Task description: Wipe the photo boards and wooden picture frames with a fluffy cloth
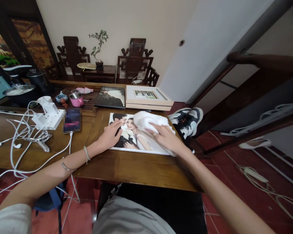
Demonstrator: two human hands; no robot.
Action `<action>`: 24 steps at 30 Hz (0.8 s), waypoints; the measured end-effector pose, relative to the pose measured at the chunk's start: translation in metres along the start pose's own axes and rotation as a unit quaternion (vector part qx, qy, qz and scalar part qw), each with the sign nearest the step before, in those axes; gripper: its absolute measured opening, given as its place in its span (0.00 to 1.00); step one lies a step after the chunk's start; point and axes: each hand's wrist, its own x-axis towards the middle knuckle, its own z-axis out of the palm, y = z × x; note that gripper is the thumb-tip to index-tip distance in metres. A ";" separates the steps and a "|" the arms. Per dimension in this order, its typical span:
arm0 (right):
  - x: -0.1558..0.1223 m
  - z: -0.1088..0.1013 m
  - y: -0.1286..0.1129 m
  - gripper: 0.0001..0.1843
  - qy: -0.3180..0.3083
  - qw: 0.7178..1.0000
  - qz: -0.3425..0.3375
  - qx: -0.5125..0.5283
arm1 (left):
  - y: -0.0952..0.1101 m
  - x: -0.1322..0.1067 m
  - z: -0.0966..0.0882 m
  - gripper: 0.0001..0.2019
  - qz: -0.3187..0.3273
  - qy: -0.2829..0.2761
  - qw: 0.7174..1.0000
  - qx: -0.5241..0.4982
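A large photo print [132, 135] of a couple lies flat on the wooden table [127, 169]. My left hand [109, 136] rests on its left side, fingers stretched out and pressing it down. On the print's right side, my right hand [167, 138] is closed on a white cloth [147, 121] and presses it against the picture.
Behind the print lie a dark photo album [111, 97] and a stacked pale picture frame [147, 97]. A phone [72, 120], a white power strip [48, 118], tangled cables and earphones [7, 143] fill the left. A pink cup [77, 100] stands further back. Sneakers [188, 118] sit on the floor at the right.
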 end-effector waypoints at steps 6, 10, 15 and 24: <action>0.088 0.013 -0.050 0.21 -0.060 0.991 -0.046 0.110 | -0.008 0.003 0.004 0.19 0.023 0.021 0.999 -0.006; 0.102 0.028 -0.069 0.18 -0.083 0.988 -0.082 0.101 | -0.010 0.003 0.005 0.18 0.033 0.040 0.999 -0.009; 0.082 0.020 -0.023 0.21 -0.050 0.995 -0.071 0.055 | -0.010 0.002 0.006 0.19 0.029 0.029 0.999 -0.003; 0.006 0.005 0.032 0.18 -0.010 0.995 -0.093 -0.040 | -0.006 0.000 0.004 0.22 0.004 0.004 1.000 -0.007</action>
